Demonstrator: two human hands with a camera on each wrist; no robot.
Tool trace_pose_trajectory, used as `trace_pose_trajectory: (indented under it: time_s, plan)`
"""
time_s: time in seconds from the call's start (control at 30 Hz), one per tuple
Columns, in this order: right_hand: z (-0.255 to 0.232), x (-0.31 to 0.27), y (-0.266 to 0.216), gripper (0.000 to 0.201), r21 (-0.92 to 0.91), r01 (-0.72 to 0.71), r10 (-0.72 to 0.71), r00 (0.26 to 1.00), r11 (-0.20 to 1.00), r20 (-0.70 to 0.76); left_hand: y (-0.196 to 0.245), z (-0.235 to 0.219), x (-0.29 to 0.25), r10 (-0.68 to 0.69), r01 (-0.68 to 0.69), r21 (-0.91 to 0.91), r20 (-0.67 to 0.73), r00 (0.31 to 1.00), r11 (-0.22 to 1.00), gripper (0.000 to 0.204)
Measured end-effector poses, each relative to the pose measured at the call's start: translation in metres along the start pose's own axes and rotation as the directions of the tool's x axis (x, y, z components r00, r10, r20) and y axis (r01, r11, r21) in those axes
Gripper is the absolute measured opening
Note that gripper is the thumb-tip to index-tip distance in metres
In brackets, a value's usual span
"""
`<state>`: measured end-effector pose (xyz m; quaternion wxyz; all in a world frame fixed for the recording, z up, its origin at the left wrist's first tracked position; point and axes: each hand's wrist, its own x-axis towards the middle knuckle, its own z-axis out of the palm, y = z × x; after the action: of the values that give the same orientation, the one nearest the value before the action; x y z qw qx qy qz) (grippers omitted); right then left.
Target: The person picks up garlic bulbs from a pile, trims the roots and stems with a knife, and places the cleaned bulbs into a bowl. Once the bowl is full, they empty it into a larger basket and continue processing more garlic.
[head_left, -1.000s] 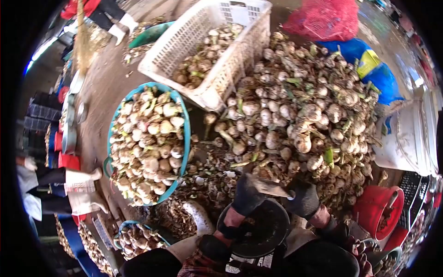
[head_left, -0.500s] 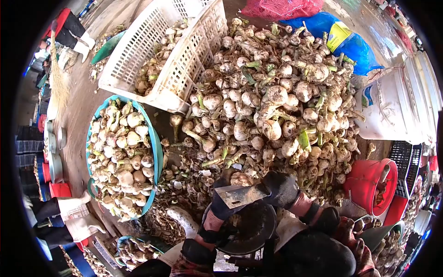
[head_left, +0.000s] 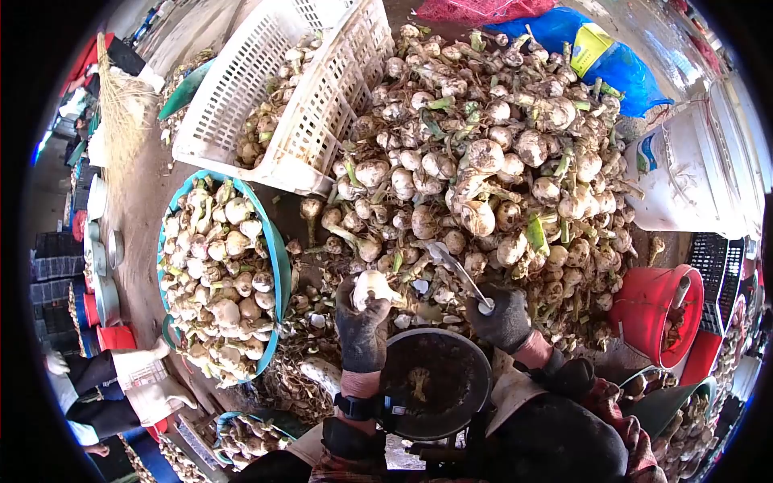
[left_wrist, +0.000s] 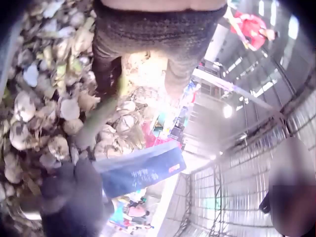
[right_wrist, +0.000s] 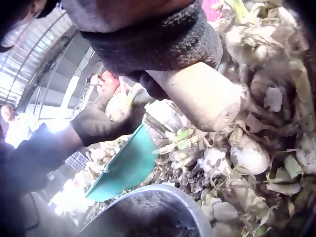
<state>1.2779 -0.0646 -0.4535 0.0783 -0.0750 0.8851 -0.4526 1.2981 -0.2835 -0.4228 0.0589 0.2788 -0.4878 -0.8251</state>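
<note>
The gloved left hand (head_left: 361, 332) grips a pale garlic bulb (head_left: 371, 288), its stem pointing right, above the left rim of a dark bucket (head_left: 485, 374). To the right, the gloved right hand (head_left: 501, 319) holds a knife (head_left: 455, 268) by its handle, blade slanting up and left, apart from the bulb. In the right wrist view the knife's thick wooden handle (right_wrist: 202, 96) sticks out of the fist. The left wrist view shows the broad blade (left_wrist: 143, 169) with lettering. A cut root piece (head_left: 419, 383) lies in the bucket.
A large garlic heap (head_left: 515, 161) lies ahead, beside a white crate (head_left: 304, 173). At left stands a teal-rimmed tub (head_left: 282, 278) of bulbs. On the right are a red bucket (head_left: 636, 310) and white buckets (head_left: 684, 177). Peelings cover the ground around the dark bucket.
The hands have moved apart. The knife, earlier across the bulb over the bucket, now points up and forward. The left hand has moved left and up with the bulb, and the bucket's inside is uncovered.
</note>
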Motion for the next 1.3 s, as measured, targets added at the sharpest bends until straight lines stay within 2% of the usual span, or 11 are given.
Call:
trace_pose_trajectory:
  time_s: [0.3,0.37,0.4,0.47,0.57,0.63,0.7,0.8,0.87,0.97,1.3]
  plan:
    - [0.017,-0.001,-0.003,0.019,0.203,0.005,0.021,0.992,0.979,-0.127,-0.047,0.041,-0.035,-0.265,0.203,-0.573,-0.027,0.964,0.794,0.036]
    - [0.028,-0.012,0.025,0.024,0.027,-0.127,0.126,0.991,0.991,0.042,-0.042,0.048,-0.043,-0.116,0.307,-0.668,0.315,0.942,0.678,0.026]
    - [0.037,-0.024,0.052,0.025,0.003,-0.077,0.076,0.992,0.997,0.097,-0.067,0.01,-0.054,-0.018,0.024,-0.014,0.346,0.938,1.0,0.035]
    - [0.036,-0.03,0.063,0.026,-0.035,0.012,-0.005,0.98,0.999,0.2,-0.103,-0.058,-0.059,-0.408,0.409,0.07,0.326,0.853,0.91,0.062]
    - [0.025,-0.023,0.041,0.021,-0.111,-0.123,0.147,0.959,0.986,0.241,-0.01,-0.017,-0.014,-0.244,0.06,0.266,0.74,0.627,0.962,0.053]
    - [0.031,-0.025,0.046,0.021,-0.063,-0.133,0.144,0.968,0.989,0.205,-0.007,-0.033,0.015,-0.194,-0.131,0.649,0.405,0.893,0.75,0.029]
    - [0.031,-0.022,0.045,0.021,-0.024,-0.138,0.14,0.979,0.99,0.15,-0.019,-0.031,0.052,0.334,-0.565,0.82,0.508,0.794,0.095,0.017]
    - [0.029,-0.021,0.041,0.02,0.017,-0.056,0.055,0.996,0.998,0.066,-0.034,0.004,0.085,0.421,-0.672,0.72,0.562,0.712,0.175,0.012]
    - [0.021,-0.018,0.029,0.022,0.029,-0.26,0.253,0.956,0.965,0.147,-0.059,0.023,0.109,0.377,-0.59,0.797,0.59,0.714,-0.129,0.027]
    - [0.024,-0.02,0.035,0.023,0.131,-0.128,0.131,0.991,0.983,-0.015,-0.106,0.025,0.17,0.095,-0.297,0.955,0.294,0.951,0.012,0.047]
    - [0.01,-0.019,0.027,0.024,0.118,-0.098,0.1,0.995,0.988,-0.006,-0.128,0.009,0.167,0.175,-0.265,0.958,0.244,0.954,0.112,0.046]
